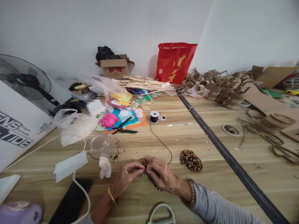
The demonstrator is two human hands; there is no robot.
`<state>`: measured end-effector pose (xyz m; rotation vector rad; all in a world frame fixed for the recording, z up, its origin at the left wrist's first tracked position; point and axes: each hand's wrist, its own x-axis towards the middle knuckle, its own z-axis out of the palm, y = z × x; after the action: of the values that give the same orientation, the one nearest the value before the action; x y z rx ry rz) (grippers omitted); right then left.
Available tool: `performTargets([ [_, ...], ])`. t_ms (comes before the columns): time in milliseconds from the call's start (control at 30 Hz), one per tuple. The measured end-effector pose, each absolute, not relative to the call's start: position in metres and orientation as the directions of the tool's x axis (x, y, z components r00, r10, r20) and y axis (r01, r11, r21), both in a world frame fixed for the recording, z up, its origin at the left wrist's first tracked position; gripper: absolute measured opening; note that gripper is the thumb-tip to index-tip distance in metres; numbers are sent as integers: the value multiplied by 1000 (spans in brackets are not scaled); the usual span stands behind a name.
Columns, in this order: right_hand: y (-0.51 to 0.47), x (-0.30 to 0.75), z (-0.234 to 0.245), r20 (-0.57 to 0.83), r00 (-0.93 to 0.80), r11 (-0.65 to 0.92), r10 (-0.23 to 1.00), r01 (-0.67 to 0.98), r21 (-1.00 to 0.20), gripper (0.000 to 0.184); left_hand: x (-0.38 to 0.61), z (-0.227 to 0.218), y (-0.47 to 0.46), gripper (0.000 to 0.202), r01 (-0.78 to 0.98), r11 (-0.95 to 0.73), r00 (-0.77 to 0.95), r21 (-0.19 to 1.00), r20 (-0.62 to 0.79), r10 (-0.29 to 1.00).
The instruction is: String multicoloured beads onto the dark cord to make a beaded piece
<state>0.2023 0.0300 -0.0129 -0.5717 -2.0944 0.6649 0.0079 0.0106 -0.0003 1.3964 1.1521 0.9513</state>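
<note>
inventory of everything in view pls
table: one, brown, foreground
fan: one, black, far left
printed box: one, white, left edge
carton: one, brown, back left
shopping bag: one, red, back centre
sticks: many, tan, back centre
baskets: several, brown, back right
yarn ball: one, pink, left of centre
plier-like tool: one, black, beside yarn
cord spool: one, black-and-white, table centre
strip: one, black, across right side
bead bundle: one, multicoloured, right foreground
beads: many, multicoloured, front centre
left hand: one, gold bracelet, at beads
right hand: one, grey sleeve, at beads
</note>
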Motion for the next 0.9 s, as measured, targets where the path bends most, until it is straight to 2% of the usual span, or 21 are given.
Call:
performTargets([
  [900,30,202,-11,585,-537,753,607,153,-640,13,8,0,10,10,158,16,221,987,-51,974],
])
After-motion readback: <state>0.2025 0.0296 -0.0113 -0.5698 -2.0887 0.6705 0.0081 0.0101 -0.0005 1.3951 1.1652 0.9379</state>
